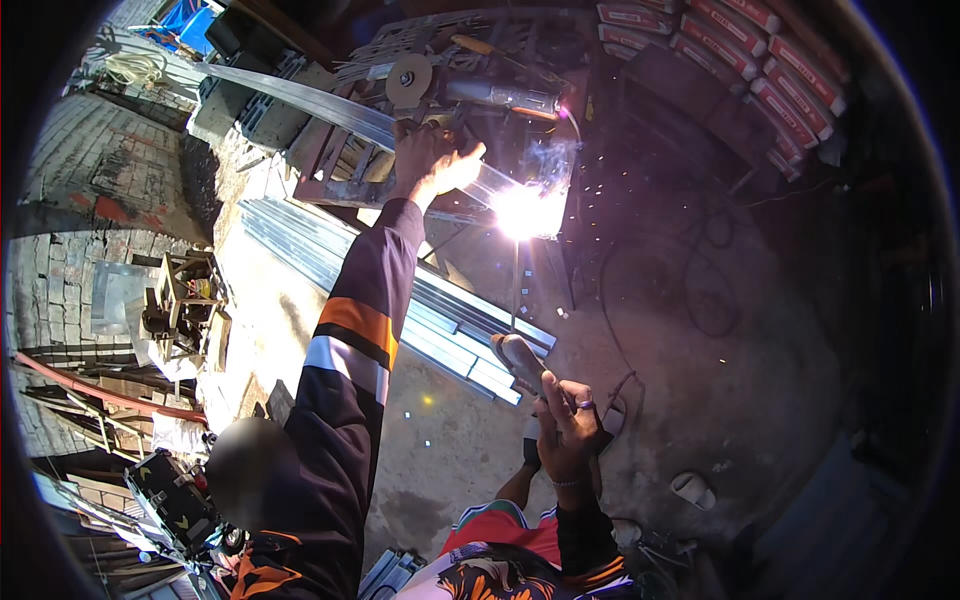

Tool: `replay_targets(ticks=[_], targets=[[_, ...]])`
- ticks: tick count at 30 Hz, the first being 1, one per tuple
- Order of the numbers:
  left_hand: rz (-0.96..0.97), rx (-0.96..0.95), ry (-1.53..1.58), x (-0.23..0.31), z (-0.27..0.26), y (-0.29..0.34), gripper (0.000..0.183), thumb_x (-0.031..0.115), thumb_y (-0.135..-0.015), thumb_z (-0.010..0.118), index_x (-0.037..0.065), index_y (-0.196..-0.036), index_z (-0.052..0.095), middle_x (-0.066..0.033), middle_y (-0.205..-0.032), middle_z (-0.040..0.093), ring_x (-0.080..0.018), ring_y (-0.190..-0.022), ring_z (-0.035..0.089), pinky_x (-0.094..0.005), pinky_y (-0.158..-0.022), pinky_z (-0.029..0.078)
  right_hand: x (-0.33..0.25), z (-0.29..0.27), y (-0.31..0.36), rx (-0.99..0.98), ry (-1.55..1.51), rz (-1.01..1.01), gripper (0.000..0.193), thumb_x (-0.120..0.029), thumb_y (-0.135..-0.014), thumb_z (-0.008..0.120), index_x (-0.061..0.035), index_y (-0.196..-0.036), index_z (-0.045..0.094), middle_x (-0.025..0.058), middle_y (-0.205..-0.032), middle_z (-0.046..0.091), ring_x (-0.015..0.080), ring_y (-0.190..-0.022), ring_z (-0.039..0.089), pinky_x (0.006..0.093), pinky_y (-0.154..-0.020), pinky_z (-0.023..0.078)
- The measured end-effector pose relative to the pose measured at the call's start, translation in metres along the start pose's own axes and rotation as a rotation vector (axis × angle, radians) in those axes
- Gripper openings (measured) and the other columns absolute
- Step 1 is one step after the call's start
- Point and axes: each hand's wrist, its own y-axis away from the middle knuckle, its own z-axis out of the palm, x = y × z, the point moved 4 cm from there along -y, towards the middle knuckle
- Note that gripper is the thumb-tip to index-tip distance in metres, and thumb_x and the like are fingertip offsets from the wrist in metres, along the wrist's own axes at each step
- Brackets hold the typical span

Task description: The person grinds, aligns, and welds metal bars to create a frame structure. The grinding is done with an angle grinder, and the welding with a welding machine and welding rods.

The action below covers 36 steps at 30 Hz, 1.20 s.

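Observation:
My left hand (436, 163) is closed around a long silvery metal bar (300, 100), which slants across a cluttered worktable toward a blinding welding arc (525, 208). The glare hides the bar's end and the joint there. Lower down, my right hand (570, 425) grips an electrode holder (520, 360). From its jaws a thin welding rod (517, 285) rises to the arc, where smoke and sparks come off. An angle grinder (500, 96) with a round disc (408, 80) lies on the table just beyond my left hand.
Long metal tubes (440, 325) lie on the floor beneath my left arm. A cable (612, 310) trails over the concrete by my feet, and a loose sandal (692, 490) lies to the right. Red-and-white packages (735, 35) are stacked at the far right. A brick wall (110, 160) stands left.

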Motion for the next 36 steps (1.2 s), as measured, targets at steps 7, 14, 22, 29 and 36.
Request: replay_targets(ticks=[7,14,22,29,36], targets=[[0.065,0.165,-0.091,-0.022,0.011,0.002,0.054,0.059,-0.088,0.058,0.009,-0.078,0.077,-0.0151,-0.08,0.075,-0.0327,-0.084,0.073,-0.063,-0.107,0.03,-0.005,0.008,-0.004,0.023,-0.059,0.089,0.05,-0.001,-0.085,0.072,-0.0223,-0.131,0.071,0.0103,-0.093,0.064,0.0244,-0.076,0.065,0.0339,-0.066,0.052],[0.078,0.176,0.082,-0.016,0.006,0.009,0.046,0.054,-0.088,0.062,0.011,-0.087,0.079,-0.0177,-0.084,0.074,-0.0368,-0.089,0.071,-0.0652,-0.103,0.034,0.0,-0.003,-0.004,0.046,-0.196,0.061,0.041,-0.004,-0.089,0.072,-0.006,-0.13,0.068,0.0148,-0.103,0.066,0.0281,-0.085,0.066,0.0348,-0.073,0.052],[0.053,0.11,0.068,-0.009,0.0,0.011,0.047,0.049,-0.09,0.055,0.008,-0.092,0.079,-0.0201,-0.092,0.073,-0.0388,-0.092,0.07,-0.0673,-0.105,0.029,0.013,-0.009,0.0,0.066,-0.223,0.042,0.041,-0.003,-0.091,0.065,0.005,-0.131,0.062,0.0162,-0.107,0.065,0.027,-0.093,0.062,0.036,-0.082,0.05],[0.064,0.143,0.07,-0.011,0.001,0.01,0.048,0.049,-0.091,0.056,0.006,-0.088,0.078,-0.0211,-0.091,0.072,-0.0354,-0.087,0.07,-0.0587,-0.099,0.031,0.019,-0.018,-0.026,0.045,-0.167,0.189,0.045,-0.018,-0.098,0.064,0.0025,-0.138,0.057,0.0163,-0.109,0.065,0.0256,-0.094,0.065,0.0331,-0.078,0.051],[0.059,0.158,0.068,-0.017,0.004,0.013,0.047,0.049,-0.091,0.058,0.007,-0.083,0.077,-0.0179,-0.087,0.072,-0.0343,-0.085,0.07,-0.0591,-0.1,0.03,0.028,-0.013,-0.197,0.145,-0.308,0.097,0.046,-0.03,-0.102,0.063,0.0023,-0.133,0.055,0.0123,-0.109,0.063,0.018,-0.097,0.06,0.0311,-0.085,0.048]])
